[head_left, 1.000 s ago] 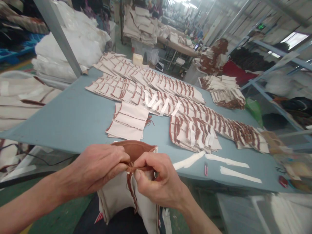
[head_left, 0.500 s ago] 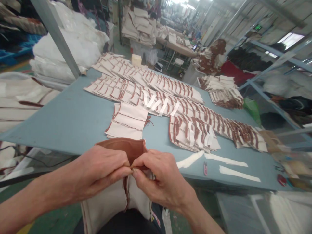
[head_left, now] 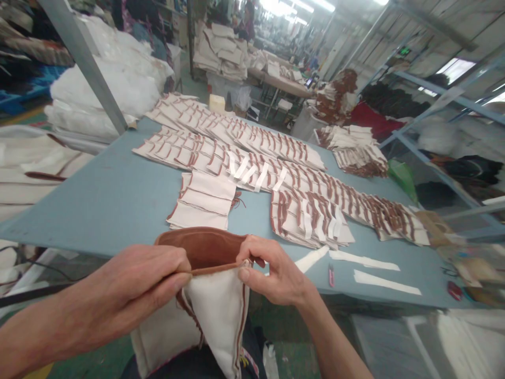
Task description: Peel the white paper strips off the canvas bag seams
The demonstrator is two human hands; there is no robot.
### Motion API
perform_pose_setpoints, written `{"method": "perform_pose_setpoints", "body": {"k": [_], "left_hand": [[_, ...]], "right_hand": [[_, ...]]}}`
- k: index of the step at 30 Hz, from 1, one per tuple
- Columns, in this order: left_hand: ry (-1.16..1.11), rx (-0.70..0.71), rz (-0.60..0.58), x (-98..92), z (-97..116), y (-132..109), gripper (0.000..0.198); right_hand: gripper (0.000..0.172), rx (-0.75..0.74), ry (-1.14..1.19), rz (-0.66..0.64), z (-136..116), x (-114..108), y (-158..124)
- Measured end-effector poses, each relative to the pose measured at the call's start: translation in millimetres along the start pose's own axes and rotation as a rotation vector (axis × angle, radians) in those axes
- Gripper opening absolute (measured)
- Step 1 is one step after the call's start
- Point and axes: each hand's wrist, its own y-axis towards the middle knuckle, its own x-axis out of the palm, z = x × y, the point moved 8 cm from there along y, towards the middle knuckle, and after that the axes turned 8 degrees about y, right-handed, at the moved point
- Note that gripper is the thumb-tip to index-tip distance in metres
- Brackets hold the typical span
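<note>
A cream fabric bag with brown lining and brown seam edges stands over my lap, its mouth facing up and partly spread. My left hand is closed on the near rim, left of the middle, with fingers and thumb pinching the brown edge. At the rim's right corner, my right hand pinches the edge beside a side seam. The brown lining shows between the two hands. Part of the rim is hidden under the fingers.
The blue-grey table bears long rows of overlapping cream pieces, a small stack, and another pile. White strips and pink thread snips lie near its front edge. A metal post rises at left.
My right hand has slid right along the rim to the corner, and my left hand has shifted slightly left. The hands are now apart, with the near rim stretched between them.
</note>
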Motion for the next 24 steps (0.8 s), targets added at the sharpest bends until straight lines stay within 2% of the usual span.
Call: {"method": "perform_pose_setpoints", "body": {"k": [3, 8, 10, 14, 16, 18, 20, 24], "left_hand": [[-0.018, 0.007, 0.032, 9.8, -17, 1, 0.032], [-0.345, -0.192, 0.049, 31.2, -44, -2, 0.046], [-0.439, -0.248, 0.064, 36.5, -52, -8, 0.050], [-0.434, -0.298, 0.045, 40.3, -63, -17, 0.051], [-0.420, -0.273, 0.004, 39.1, -58, -13, 0.044], [-0.408, -0.196, -0.021, 33.4, -43, -2, 0.036], [-0.389, -0.103, -0.002, 23.0, -22, 11, 0.028], [-0.312, -0.004, 0.102, 1.3, 15, 30, 0.016]], "right_hand": [[0.031, -0.007, 0.091, -0.031, -11, 2, 3], [0.058, 0.182, 0.233, -0.081, -6, -1, 12], [0.060, 0.218, 0.182, -0.043, -2, -8, 13], [0.048, 0.191, 0.018, -0.023, -6, -12, 11], [0.045, 0.160, 0.042, -0.055, -14, -6, 12], [0.045, 0.120, 0.094, -0.078, -24, 1, 15], [0.044, 0.092, 0.111, -0.096, -32, 6, 20], [0.042, 0.070, 0.040, -0.109, -41, 12, 27]]}}
